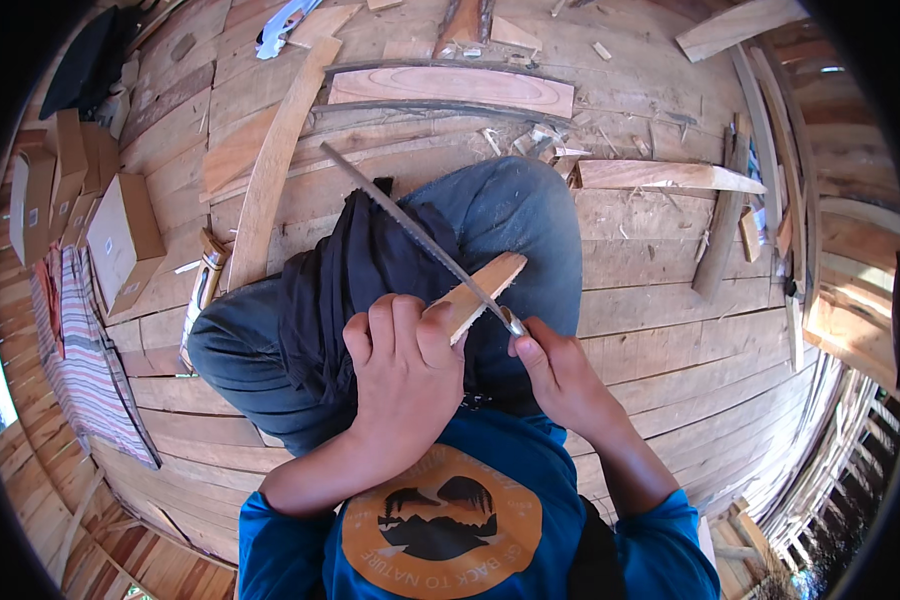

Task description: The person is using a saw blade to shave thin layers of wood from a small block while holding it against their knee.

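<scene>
"What's hidden?"
"The near end of the metal tool [410, 224], inside the right hand [562, 368], its fingers wrapped round it. The wood piece [498, 273] is partly covered too."
"By the left hand [408, 355]?"
"Yes, gripped under curled fingers; its far end sticks out past them, crossed by the tool. Farther off, a board [450, 90] lies flat."

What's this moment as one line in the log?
left grip: holds wood piece | right grip: holds long metal tool by one end | tool: crosses over wood piece | place: above lap
</scene>
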